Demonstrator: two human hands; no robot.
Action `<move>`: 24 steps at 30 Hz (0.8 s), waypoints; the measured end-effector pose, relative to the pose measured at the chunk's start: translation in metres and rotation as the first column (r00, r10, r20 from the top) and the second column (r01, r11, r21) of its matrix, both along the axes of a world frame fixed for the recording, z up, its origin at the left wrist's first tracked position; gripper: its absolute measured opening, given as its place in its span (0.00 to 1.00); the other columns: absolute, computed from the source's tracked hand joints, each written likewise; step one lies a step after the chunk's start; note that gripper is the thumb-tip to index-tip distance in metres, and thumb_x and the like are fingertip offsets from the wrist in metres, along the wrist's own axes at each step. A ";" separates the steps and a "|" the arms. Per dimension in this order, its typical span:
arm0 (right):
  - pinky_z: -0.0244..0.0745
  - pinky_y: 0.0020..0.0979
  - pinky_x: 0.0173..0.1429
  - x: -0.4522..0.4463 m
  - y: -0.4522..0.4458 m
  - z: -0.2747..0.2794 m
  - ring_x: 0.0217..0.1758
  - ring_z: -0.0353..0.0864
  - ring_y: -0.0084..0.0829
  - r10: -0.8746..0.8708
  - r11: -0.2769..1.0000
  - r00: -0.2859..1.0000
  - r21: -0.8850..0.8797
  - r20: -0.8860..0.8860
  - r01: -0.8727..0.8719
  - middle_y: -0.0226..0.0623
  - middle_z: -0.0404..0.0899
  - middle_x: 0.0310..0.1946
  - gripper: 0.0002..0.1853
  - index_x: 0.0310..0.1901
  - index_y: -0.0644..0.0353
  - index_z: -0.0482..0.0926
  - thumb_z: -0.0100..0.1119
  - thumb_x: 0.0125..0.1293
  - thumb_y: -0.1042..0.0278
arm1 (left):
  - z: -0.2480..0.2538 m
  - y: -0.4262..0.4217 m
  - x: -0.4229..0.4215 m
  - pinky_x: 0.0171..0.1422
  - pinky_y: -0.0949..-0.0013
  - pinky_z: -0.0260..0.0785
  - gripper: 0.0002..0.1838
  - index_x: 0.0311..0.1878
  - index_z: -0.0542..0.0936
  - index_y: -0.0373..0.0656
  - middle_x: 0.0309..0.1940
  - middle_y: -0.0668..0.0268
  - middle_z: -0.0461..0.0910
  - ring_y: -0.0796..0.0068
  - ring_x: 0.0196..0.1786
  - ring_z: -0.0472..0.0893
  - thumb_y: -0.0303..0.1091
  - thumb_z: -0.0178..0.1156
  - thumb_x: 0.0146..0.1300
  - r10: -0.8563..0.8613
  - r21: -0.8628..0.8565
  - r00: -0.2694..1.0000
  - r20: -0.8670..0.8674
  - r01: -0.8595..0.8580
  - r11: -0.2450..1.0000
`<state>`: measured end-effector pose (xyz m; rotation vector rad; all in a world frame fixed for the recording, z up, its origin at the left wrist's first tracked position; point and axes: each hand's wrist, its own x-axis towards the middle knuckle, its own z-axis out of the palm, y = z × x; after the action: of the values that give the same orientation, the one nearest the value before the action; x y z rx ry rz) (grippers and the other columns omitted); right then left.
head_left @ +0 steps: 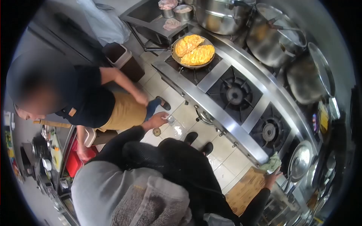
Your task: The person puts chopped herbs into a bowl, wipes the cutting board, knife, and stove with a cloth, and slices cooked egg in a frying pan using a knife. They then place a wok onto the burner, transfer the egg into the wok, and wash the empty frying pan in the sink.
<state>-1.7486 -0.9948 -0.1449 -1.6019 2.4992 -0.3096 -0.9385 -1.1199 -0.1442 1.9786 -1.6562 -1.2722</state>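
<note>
My right hand (272,178) is closed on a crumpled pale green cloth (272,164) at the near right corner of the stove. Just right of it stands a shiny round metal pan (300,161) with its handle pointing down. A wooden cutting board (245,191) lies beneath my right forearm. My left hand (157,120) hangs out over the tiled floor, fingers pinched together. Something small and whitish shows at its fingertips, too small to name. A frying pan (193,67) holding two yellow, egg-like folded pieces (198,55) sits on the far left burner.
A co-worker (85,96) in a dark top and tan apron stands close on the left. The stove (211,109) has bare burners (236,94) in the middle. Large metal pots (273,41) line its back. A bin (122,62) stands beyond the co-worker.
</note>
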 end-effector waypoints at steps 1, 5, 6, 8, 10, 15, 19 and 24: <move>0.55 0.43 0.78 -0.023 -0.013 -0.025 0.76 0.57 0.58 0.153 0.988 0.988 0.015 -0.011 -0.153 0.54 0.60 0.73 0.54 0.76 0.58 0.55 0.72 0.44 0.78 | 0.009 0.013 0.001 0.55 0.65 0.74 0.25 0.59 0.78 0.43 0.47 0.58 0.82 0.67 0.46 0.83 0.42 0.68 0.60 0.074 -0.016 0.997 0.024 -0.074 0.997; 0.67 0.44 0.69 -0.026 -0.063 -0.053 0.62 0.74 0.49 0.266 0.961 0.964 0.078 0.019 -0.267 0.47 0.78 0.54 0.27 0.59 0.63 0.78 0.64 0.57 0.66 | 0.011 0.084 0.021 0.55 0.64 0.75 0.26 0.59 0.78 0.42 0.47 0.58 0.82 0.66 0.47 0.83 0.43 0.68 0.60 0.267 0.035 0.962 -0.056 -0.266 0.963; 0.68 0.44 0.68 -0.007 -0.074 -0.061 0.61 0.75 0.50 0.236 0.972 0.858 -0.087 0.456 -0.220 0.47 0.79 0.53 0.25 0.58 0.62 0.79 0.64 0.56 0.69 | 0.004 0.111 0.027 0.54 0.64 0.75 0.27 0.60 0.78 0.42 0.47 0.58 0.82 0.66 0.47 0.82 0.44 0.68 0.60 0.354 0.033 0.927 -0.125 -0.353 0.935; 0.69 0.45 0.66 0.050 -0.094 -0.060 0.59 0.76 0.50 0.389 0.921 0.760 -0.232 0.521 -0.313 0.47 0.81 0.51 0.24 0.57 0.61 0.80 0.64 0.55 0.72 | 0.001 0.161 0.029 0.53 0.64 0.75 0.28 0.60 0.78 0.42 0.47 0.59 0.82 0.66 0.47 0.82 0.46 0.69 0.60 0.396 0.068 0.916 0.072 -0.400 0.914; 0.71 0.47 0.64 0.148 -0.119 -0.031 0.58 0.76 0.51 0.631 0.774 0.772 -0.141 0.080 -0.618 0.49 0.81 0.52 0.25 0.55 0.59 0.81 0.67 0.52 0.75 | -0.032 0.220 0.035 0.52 0.64 0.74 0.25 0.56 0.79 0.41 0.45 0.58 0.83 0.67 0.48 0.81 0.48 0.67 0.61 0.423 0.148 0.904 0.068 -0.428 0.891; 0.67 0.47 0.67 0.376 -0.206 -0.011 0.60 0.74 0.49 0.755 0.640 0.655 -0.252 0.031 -0.726 0.48 0.79 0.56 0.24 0.55 0.54 0.82 0.65 0.53 0.72 | -0.109 0.295 0.042 0.51 0.66 0.73 0.20 0.54 0.79 0.40 0.40 0.59 0.83 0.67 0.45 0.81 0.43 0.62 0.66 0.397 0.385 0.911 0.110 -0.407 0.828; 0.66 0.44 0.69 0.528 -0.283 -0.020 0.62 0.72 0.48 0.841 0.523 0.540 -0.276 0.014 -0.807 0.45 0.77 0.59 0.23 0.56 0.51 0.82 0.62 0.56 0.72 | -0.192 0.306 0.099 0.52 0.66 0.73 0.21 0.57 0.78 0.40 0.42 0.58 0.83 0.66 0.45 0.82 0.37 0.65 0.63 0.278 0.226 0.945 -0.174 -0.236 0.945; 0.64 0.45 0.71 0.733 -0.383 -0.034 0.64 0.72 0.52 0.915 0.403 0.377 -0.300 0.144 -0.864 0.52 0.73 0.63 0.26 0.63 0.56 0.75 0.60 0.60 0.71 | -0.073 0.179 0.151 0.48 0.73 0.70 0.22 0.61 0.77 0.42 0.44 0.65 0.81 0.76 0.45 0.78 0.36 0.65 0.65 0.770 0.421 0.591 -0.240 -0.651 0.631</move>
<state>-1.0156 -1.3777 -0.1789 -2.4777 1.0656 -0.5422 -0.7880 -0.9411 -0.2170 2.0090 -0.3596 -1.4647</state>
